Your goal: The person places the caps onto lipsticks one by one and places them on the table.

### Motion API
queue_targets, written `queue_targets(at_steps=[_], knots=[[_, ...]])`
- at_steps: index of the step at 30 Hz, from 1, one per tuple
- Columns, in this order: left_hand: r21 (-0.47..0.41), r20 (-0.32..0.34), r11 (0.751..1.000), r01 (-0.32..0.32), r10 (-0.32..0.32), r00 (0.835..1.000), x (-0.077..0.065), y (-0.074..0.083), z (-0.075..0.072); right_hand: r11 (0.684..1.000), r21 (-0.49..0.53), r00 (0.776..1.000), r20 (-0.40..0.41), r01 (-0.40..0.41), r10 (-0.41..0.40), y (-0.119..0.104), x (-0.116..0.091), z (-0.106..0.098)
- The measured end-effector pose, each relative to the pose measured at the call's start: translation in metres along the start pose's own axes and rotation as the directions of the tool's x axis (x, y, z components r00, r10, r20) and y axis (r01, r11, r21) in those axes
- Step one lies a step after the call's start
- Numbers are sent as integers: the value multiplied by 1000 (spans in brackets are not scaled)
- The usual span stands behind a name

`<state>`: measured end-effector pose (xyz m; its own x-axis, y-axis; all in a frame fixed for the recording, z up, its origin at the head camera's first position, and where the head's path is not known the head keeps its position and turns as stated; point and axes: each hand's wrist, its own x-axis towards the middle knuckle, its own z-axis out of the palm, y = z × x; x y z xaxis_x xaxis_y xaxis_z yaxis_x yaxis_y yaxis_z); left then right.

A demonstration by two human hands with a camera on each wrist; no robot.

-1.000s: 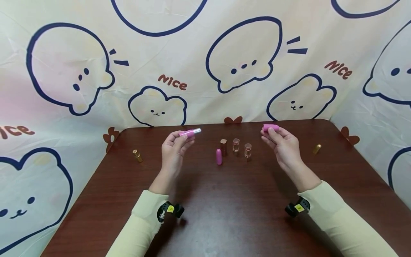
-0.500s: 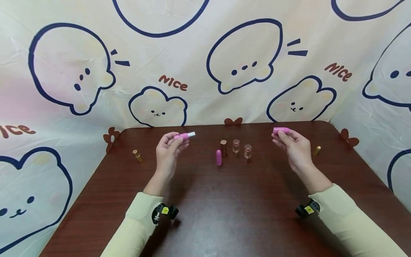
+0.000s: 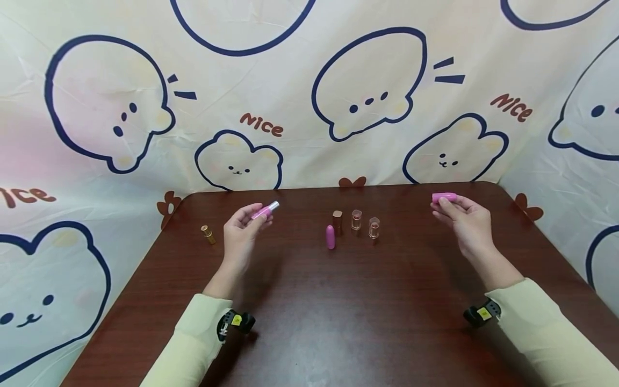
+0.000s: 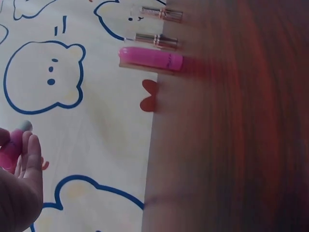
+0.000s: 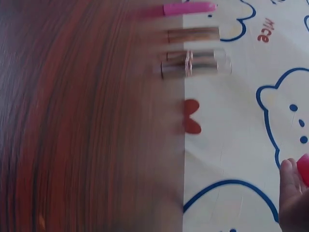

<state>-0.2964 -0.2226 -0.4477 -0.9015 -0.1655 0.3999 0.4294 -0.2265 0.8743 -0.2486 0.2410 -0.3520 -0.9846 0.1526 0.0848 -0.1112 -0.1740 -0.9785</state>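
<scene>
My left hand (image 3: 240, 234) pinches a pink lipstick tube (image 3: 265, 210) whose bare silver end points up and right. In the left wrist view the same pink tube (image 4: 12, 149) shows at the left edge, partly covered by fingers. Off to the right, my right hand (image 3: 469, 223) pinches a pink lipstick cap (image 3: 443, 197) between thumb and fingers, above the table. Only a sliver of that cap (image 5: 303, 169) appears in the right wrist view. Another pink lipstick (image 3: 330, 237) stands upright on the table between the hands.
Behind it stand a brown lipstick (image 3: 337, 221) and two clear-topped lipsticks, one at the back (image 3: 356, 219) and one nearer (image 3: 374, 228). A gold lipstick (image 3: 208, 234) is left of my left hand. Patterned cloth (image 3: 300, 107) rises behind the dark wooden table (image 3: 329, 312).
Both hands have moved apart, the left one leftward with the lipstick tube, the right one rightward with the cap. My right hand now hides a gold lipstick on the right.
</scene>
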Motion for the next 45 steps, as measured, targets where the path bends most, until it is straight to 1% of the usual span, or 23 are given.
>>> queue_targets(at_steps=[3, 4, 7, 8, 9, 10, 12, 14, 15, 19, 21, 23, 26, 29, 32, 34, 36, 37, 39, 40, 41, 43, 45], knots=[[-24, -5, 999, 36, -36, 999, -11, 26, 10, 994, -110, 1000, -30, 2, -5, 2, 4, -7], [-18, -11, 998, 57, -58, 998, -16, 39, 16, 988, -154, 999, -39, 0, -6, 3, 5, -9], [58, -49, 991, 124, -121, 991, -31, 76, 33, 956, -292, 998, -57, -2, -15, 6, 8, -16], [97, -68, 986, 137, -131, 989, -30, 74, 31, 941, -337, 998, -61, -1, -20, 7, 9, -19], [84, -60, 987, 136, -131, 990, -30, 72, 28, 926, -378, 998, -64, -2, -24, 8, 9, -22], [102, -63, 984, 145, -139, 988, -30, 71, 25, 911, -413, 997, -66, -1, -29, 9, 10, -25], [101, -54, 984, 147, -142, 988, -28, 61, 14, 882, -472, 997, -69, 0, -37, 10, 11, -31], [71, -32, 988, 139, -137, 990, -24, 46, -1, 851, -525, 996, -75, -6, -40, 10, 11, -37], [87, -27, 987, 133, -131, 991, -24, 45, -4, 834, -552, 996, -79, -12, -38, 10, 11, -41], [217, -90, 962, 163, -147, 985, -32, 66, 3, 772, -634, 995, -92, -40, -24, 7, 11, -55], [310, -145, 929, 201, -163, 976, -37, 82, 11, 744, -666, 995, -96, -54, -14, 5, 11, -62], [346, -187, 906, 241, -185, 965, -39, 87, 11, 716, -695, 995, -98, -62, -10, 4, 11, -68], [380, -231, 879, 287, -210, 950, -40, 91, 6, 658, -749, 993, -114, -77, -14, 4, 11, -77], [382, -255, 874, 300, -212, 943, -40, 91, -2, 611, -785, 992, -127, -98, -3, 5, 12, -85], [412, -268, 861, 297, -197, 943, -41, 91, -9, 599, -793, 992, -122, -112, 24, 6, 13, -92], [422, -275, 859, 290, -184, 944, -42, 92, -14, 602, -790, 993, -114, -114, 39, 7, 14, -97], [442, -280, 850, 287, -173, 944, -42, 92, -20, 586, -803, 994, -107, -107, 35, 8, 15, -102], [429, -280, 859, 281, -169, 945, -41, 89, -25, 575, -811, 994, -105, -106, 34, 8, 15, -104], [401, -263, 877, 263, -164, 951, -39, 81, -39, 545, -831, 994, -109, -107, 28, 8, 16, -108], [407, -262, 879, 250, -150, 953, -37, 73, -48, 527, -843, 993, -114, -109, 24, 8, 16, -109], [397, -257, 888, 232, -136, 957, -35, 64, -59, 515, -850, 993, -116, -112, 24, 8, 16, -111], [375, -261, 904, 206, -110, 959, -30, 45, -80, 501, -857, 992, -122, -122, 33, 8, 16, -114], [388, -286, 899, 205, -94, 954, -26, 31, -96, 486, -865, 992, -123, -125, 35, 9, 18, -118]])
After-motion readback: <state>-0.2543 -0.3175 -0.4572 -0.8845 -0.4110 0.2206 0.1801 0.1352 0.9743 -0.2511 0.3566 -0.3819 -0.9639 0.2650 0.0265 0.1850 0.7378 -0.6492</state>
